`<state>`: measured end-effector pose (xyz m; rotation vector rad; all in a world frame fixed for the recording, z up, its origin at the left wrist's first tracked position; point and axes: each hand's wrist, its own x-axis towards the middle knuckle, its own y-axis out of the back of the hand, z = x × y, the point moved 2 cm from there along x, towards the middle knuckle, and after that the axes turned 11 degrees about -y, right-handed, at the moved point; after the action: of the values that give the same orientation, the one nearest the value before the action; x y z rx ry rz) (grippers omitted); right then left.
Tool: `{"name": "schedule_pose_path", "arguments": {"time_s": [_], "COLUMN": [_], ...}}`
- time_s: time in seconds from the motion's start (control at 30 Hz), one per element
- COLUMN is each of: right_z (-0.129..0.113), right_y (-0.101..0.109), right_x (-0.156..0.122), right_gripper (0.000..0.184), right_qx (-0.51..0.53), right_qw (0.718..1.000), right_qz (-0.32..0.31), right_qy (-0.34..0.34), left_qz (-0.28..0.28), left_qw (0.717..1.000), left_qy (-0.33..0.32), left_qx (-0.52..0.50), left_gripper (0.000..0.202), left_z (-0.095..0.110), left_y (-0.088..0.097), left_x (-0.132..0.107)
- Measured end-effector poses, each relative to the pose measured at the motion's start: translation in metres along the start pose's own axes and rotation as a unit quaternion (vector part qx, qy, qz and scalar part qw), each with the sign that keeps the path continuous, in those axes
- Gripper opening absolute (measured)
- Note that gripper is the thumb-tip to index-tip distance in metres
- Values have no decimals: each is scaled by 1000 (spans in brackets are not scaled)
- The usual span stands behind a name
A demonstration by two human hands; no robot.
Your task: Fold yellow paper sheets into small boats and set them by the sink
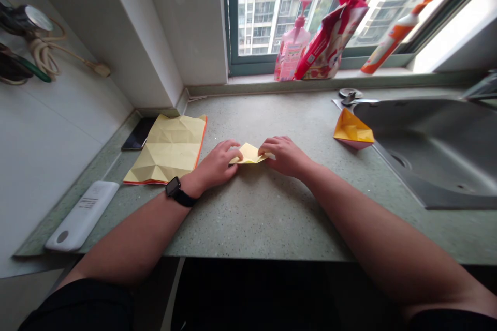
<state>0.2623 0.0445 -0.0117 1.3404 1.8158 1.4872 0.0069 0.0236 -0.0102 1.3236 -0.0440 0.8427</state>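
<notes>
Between my two hands, over the middle of the counter, is a small folded piece of pale yellow paper (249, 153) with a raised point at its centre. My left hand (220, 164), with a black watch on the wrist, pinches the paper's left end between thumb and fingers. At the right end, my right hand (285, 156) grips the paper the same way, its fingertips curled over the edge. A stack of creased yellow paper sheets (171, 142) with orange edges lies left of my left hand. To the right, by the sink, sits a folded orange paper boat (352, 130).
A dark phone (135, 134) lies partly under the paper stack, and a white power bank (83, 215) lies at the counter's left edge. The steel sink (435, 186) is on the right. A pink pump bottle (292, 49), a red bag (332, 41) and an orange-white bottle (396, 39) line the windowsill.
</notes>
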Motion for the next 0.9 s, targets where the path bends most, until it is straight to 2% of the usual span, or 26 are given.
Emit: {"name": "schedule_pose_path", "arguments": {"time_s": [0.1,0.3,0.5,0.63,0.9], "right_z": [-1,-9,-18,-19,-19], "right_y": [-1,3,5,3,12], "right_x": [-1,-5,-7,-6,-7], "right_gripper": [24,27,23,11,22], "right_qx": [-7,-2,20,42,127], "right_qw": [999,999,998,997,989], "right_qz": [-30,-24,-7,-25,-48], "right_qy": [7,30,53,56,51], "left_qz": [-16,-5,-11,7,23], "left_qw": [999,1000,1000,999,989], "left_qy": [3,-6,4,12,29], "left_qx": [27,16,-20,-42,-140], "left_gripper": [19,40,22,17,10], "left_z": [2,14,17,18,24], "left_y": [1,7,8,9,10], "left_x": [0,4,5,6,9]}}
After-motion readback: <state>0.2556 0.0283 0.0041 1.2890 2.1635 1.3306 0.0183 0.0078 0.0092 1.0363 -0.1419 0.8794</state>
